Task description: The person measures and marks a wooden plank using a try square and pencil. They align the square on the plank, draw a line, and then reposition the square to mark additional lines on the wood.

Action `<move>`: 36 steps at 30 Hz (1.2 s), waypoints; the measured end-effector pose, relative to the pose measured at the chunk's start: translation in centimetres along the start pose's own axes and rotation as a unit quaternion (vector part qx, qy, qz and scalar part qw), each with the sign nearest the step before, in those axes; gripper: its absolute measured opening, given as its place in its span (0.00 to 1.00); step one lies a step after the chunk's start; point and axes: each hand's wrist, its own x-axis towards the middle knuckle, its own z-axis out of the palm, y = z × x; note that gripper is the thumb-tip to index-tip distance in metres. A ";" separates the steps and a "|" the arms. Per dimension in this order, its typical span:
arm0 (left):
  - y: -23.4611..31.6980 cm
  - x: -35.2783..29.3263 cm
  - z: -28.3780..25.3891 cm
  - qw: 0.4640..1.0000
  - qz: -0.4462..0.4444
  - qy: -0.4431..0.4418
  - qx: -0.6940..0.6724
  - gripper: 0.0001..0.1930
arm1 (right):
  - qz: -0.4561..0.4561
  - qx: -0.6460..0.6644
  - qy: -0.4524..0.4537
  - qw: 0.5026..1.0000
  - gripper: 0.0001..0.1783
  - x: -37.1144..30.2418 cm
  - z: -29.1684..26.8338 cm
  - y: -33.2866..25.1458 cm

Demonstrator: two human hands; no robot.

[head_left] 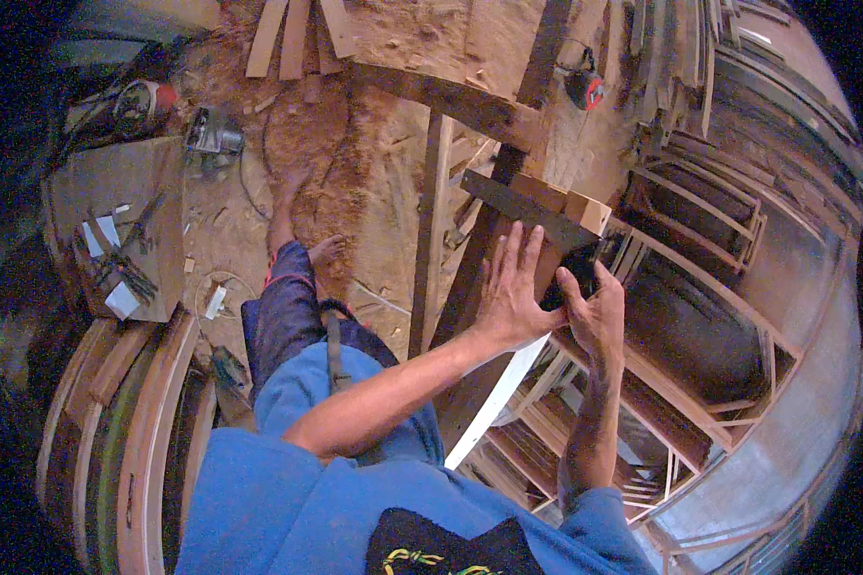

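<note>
A dark, flat straight-edged strip (527,211) lies slantwise across a dark wooden beam, against a small pale-ended wood block (586,213). My left hand (514,292) rests with its fingers stretched out, the tips close to the strip's near edge. Beside it, my right hand (596,321) is closed on a black object (577,266) at the strip's right end. Its kind is unclear because the fingers and shadow partly hide it. The thumbs of both hands come close together. Under the hands runs the dark beam (472,278).
A power tool with a red disc face (591,92) sits beyond the beam. Wooden frames (714,407) stand at right. On the left, a box-like stand (153,230) bears small tools, near a grey power tool (213,134). Stacked boards (139,450) lie nearer; sawdust covers the floor (326,134).
</note>
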 end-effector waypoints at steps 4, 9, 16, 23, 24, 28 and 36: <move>-1.1 -1.8 0.1 1.000 0.009 -0.006 0.008 0.62 | 0.017 0.005 -0.021 1.000 0.17 -1.8 0.7 0.3; -2.2 -3.6 0.7 1.000 0.001 -0.025 -0.009 0.62 | 0.049 -0.041 -0.044 0.997 0.15 -3.2 1.6 0.9; -2.6 -3.8 1.0 0.999 0.010 -0.020 -0.024 0.63 | 0.040 -0.026 -0.039 0.998 0.17 -3.4 2.0 1.3; -2.9 -3.9 1.1 0.998 0.025 -0.041 0.029 0.63 | 0.018 0.023 -0.014 0.999 0.16 -3.5 2.3 1.2; -2.9 -3.9 1.0 0.998 0.026 -0.042 0.029 0.63 | 0.031 0.018 -0.015 0.999 0.16 -3.5 2.4 1.2; -2.6 -4.0 0.8 0.999 0.014 -0.047 0.009 0.62 | 0.034 0.038 -0.030 0.998 0.17 -3.6 2.2 1.3; -2.8 -3.8 0.7 0.996 0.039 -0.054 0.062 0.62 | 0.024 0.024 -0.016 0.999 0.18 -3.7 2.5 1.4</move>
